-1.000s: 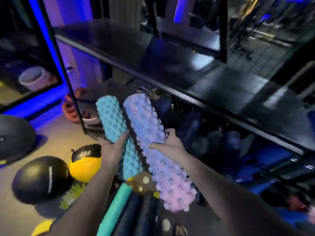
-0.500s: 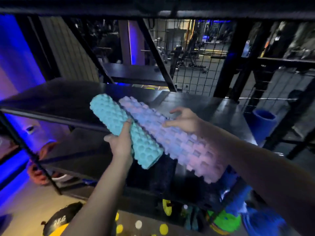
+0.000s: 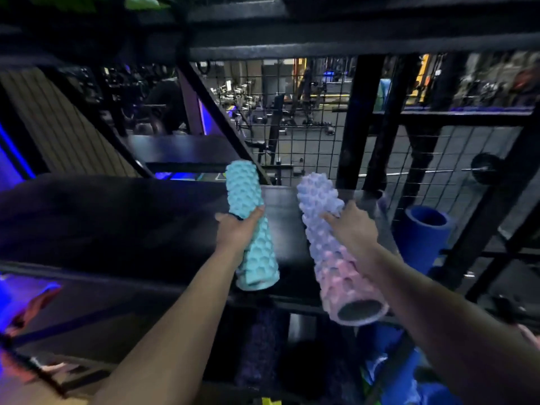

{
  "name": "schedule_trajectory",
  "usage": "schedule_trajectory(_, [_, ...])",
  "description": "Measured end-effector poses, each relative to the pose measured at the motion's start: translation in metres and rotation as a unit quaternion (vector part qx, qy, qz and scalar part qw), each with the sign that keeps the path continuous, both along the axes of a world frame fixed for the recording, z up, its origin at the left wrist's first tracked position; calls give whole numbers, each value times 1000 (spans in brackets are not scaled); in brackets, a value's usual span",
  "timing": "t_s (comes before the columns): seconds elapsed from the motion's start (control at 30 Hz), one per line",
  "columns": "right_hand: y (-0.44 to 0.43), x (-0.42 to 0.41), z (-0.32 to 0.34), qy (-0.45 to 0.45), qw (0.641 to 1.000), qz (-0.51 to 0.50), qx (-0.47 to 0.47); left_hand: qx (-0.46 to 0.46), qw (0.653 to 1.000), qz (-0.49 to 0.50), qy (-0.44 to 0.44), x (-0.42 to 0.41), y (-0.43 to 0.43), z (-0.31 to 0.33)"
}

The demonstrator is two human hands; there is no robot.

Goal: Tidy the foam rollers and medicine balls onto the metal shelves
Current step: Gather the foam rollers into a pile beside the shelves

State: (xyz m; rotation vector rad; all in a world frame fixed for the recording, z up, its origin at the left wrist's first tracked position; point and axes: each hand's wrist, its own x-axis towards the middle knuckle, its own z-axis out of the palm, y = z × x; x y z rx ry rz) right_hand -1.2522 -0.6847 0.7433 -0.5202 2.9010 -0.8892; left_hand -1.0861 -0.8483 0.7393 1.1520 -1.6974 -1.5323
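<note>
While you face the black shelf [image 3: 102, 223], its left stretch lies bare and dark. Your left hand [image 3: 238, 230] grips the teal roller [image 3: 258, 258] about midway along it: the thumb crosses the top and the fingers curl round the left side and underneath, out of sight. That roller points away from you, its far end near the back of the shelf and its near end just inside the front edge. You cannot tell whether it touches the board.

A strip of bare shelf lies between it and the pink roller [image 3: 333, 264], so the two run roughly parallel and apart. Your right hand [image 3: 352, 229] holds the pink roller on its upper half, thumb stretched across the knobbly top, fingers wrapped over the right side. Its hollow near end hangs out past the front edge, facing you.

Further right, beyond the shelf's end, a blue roller [image 3: 423, 238] stands upright beside the wire mesh [image 3: 292, 112].
</note>
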Motion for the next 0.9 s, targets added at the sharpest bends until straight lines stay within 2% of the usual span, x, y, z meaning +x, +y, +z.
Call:
schedule_trajectory(0.2, [-22, -7, -18, 45, 998, 14, 38, -99, 982, -74, -142, -59, 15, 1])
schedule_trajectory(0.3, [-34, -2, -19, 52, 996, 10, 71, -115, 970, -91, -194, -75, 16, -11])
schedule_trajectory(0.47, [-47, 4, -20, 60, 993, 8, 97, -154, 945, -46, -285, -83, 13, -38])
schedule_trajectory(0.57, [-47, 5, -20, 48, 995, 5, 93, -176, 924, -65, -333, -79, 5, -43])
schedule_trajectory(0.67, [-43, 3, -18, 37, 996, 8, 83, -159, 934, -79, -310, -71, -4, -51])
schedule_trajectory(0.9, [-46, 14, -16, 63, 993, 6, 101, -162, 975, -69, -138, 7, 17, -64])
